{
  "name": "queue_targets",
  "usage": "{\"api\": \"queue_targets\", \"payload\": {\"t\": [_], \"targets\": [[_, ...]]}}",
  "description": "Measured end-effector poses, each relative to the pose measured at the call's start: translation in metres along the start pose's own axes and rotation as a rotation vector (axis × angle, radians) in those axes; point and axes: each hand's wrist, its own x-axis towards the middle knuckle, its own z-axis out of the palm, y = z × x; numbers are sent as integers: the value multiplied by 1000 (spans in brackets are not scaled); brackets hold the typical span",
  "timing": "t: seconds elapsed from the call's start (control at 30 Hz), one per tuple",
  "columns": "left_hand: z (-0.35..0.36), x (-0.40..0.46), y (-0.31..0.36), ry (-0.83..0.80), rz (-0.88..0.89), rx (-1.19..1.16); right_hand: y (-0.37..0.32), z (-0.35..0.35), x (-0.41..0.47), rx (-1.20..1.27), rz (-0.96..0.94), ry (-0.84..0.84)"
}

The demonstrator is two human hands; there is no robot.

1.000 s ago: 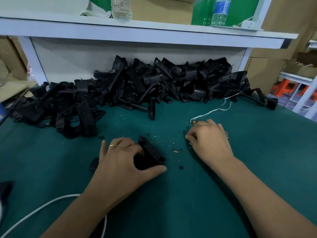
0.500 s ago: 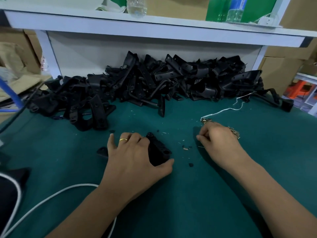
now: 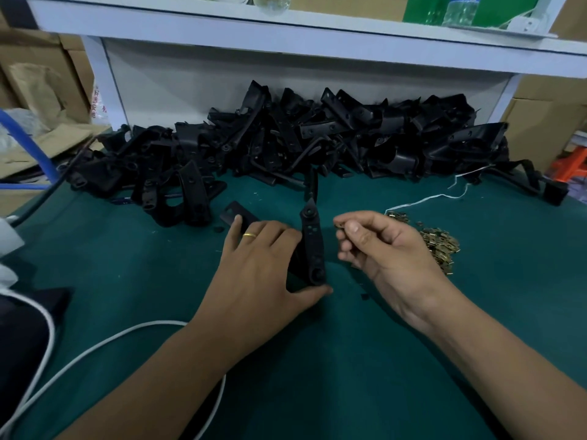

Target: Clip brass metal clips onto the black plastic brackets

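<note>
While a heap of brackets (image 3: 286, 144) lay along the back of the mat (image 3: 413, 360), the left hand (image 3: 260, 268) gripped one bracket (image 3: 313, 246) upright, and the right hand (image 3: 381, 249) pinched what looked like a clip (image 3: 339, 224) just beside it. More clips (image 3: 440, 246) lay right. Seating it on the bracket's edge appeared next, needing careful alignment.

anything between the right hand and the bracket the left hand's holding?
Head view: nothing. Only a narrow gap over bare green mat separates the right hand from the bracket gripped by the left hand.
</note>
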Motion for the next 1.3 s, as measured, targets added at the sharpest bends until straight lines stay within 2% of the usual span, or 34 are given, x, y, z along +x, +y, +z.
{"api": "queue_targets", "payload": {"t": [0.13, 0.53, 0.67, 0.8, 1.17, 1.3], "targets": [[-2, 1, 2, 22, 33, 8, -5, 1, -1, 82, 2, -11], [-6, -1, 4, 7, 69, -35, -5, 11, -6, -94, -121, 3], [-6, -1, 3, -3, 78, -19, -5, 11, -6, -85, -100, -9], [-6, 0, 2, -4, 97, 11, -4, 10, -5, -127, -55, 48], [-6, 1, 1, 4, 158, 204, -5, 13, -7, -178, 4, 51], [-5, -1, 8, -9, 174, 294, -2, 19, -10, -220, -20, 104]]}}
